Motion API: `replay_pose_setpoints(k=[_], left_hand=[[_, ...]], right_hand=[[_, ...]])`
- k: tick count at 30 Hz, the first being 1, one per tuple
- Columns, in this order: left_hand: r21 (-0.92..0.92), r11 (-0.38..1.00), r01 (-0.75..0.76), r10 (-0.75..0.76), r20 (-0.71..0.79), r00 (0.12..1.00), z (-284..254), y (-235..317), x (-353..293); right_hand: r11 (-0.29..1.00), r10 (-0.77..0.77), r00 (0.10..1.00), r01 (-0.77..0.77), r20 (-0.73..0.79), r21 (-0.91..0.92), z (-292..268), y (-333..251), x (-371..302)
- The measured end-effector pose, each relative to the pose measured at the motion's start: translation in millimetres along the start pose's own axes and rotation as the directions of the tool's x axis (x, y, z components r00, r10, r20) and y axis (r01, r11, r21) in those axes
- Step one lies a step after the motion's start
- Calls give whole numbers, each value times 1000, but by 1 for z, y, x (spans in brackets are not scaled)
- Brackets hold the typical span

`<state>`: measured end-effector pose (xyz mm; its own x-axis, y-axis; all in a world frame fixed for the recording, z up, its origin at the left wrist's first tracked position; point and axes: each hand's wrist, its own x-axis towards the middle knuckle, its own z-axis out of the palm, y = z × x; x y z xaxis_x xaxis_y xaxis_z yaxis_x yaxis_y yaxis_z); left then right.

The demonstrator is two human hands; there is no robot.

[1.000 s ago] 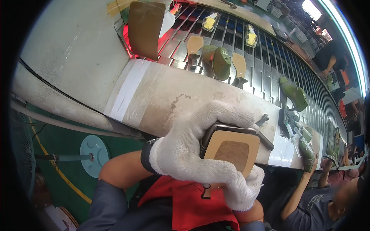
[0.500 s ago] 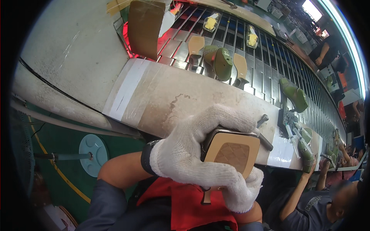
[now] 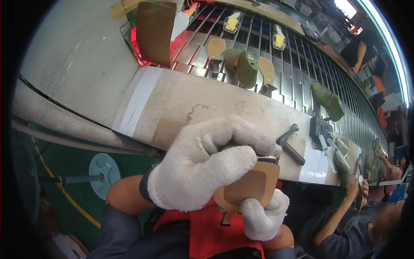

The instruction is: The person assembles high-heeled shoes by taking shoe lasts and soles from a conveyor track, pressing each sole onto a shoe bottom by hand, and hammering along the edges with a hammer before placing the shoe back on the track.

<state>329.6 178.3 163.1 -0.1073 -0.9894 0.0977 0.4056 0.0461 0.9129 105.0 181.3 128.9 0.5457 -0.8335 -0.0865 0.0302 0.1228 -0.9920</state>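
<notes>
My left hand (image 3: 200, 166), in a white knitted glove, curls over the squared end of a shoe (image 3: 248, 186). Its thumb lies across the tan sole, which has a darker brown panel in the middle. My right hand (image 3: 265, 218), gloved too, pinches the shoe's lower edge from the near side. A narrow heel (image 3: 225, 220) points down over my red apron (image 3: 200, 235). The shoe is tilted up in front of me, and its far side is hidden. Just beyond it, a hammer (image 3: 291, 144) lies on the worn bench ledge (image 3: 233, 105).
Along a slatted roller conveyor (image 3: 297, 73) lie green shoes (image 3: 247, 69) and tan-soled shoes (image 3: 266, 71). A brown board (image 3: 155, 34) hangs by a red-lit opening at left. A co-worker (image 3: 351, 224) handles shoes at right. A light-blue stool (image 3: 105, 175) stands on the green floor.
My left thumb has moved up across the sole from its lower edge. The shoe has tipped, showing its sole lower and darker. The co-worker's hands have moved at the right.
</notes>
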Motion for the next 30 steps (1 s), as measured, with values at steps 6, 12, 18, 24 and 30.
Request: replay_pose_setpoints(k=[6,12,18,24,30], left_hand=[[217,972,95,-79,-84,993,3,25,-4],[377,926,2,19,-52,998,-1,28,-11],[-21,1000,23,-24,-32,999,-20,14,40],[63,920,-386,378,109,919,-30,-46,41],[-202,977,-74,92,81,992,-20,-38,26]], right_hand=[[996,11,1000,-10,7,-89,9,6,-2],[966,18,996,6,91,-259,21,-17,7],[999,43,999,-42,27,-9,8,-21,33],[956,56,997,-36,-61,293,-7,-30,62],[970,10,992,21,-125,244,-8,-25,56]])
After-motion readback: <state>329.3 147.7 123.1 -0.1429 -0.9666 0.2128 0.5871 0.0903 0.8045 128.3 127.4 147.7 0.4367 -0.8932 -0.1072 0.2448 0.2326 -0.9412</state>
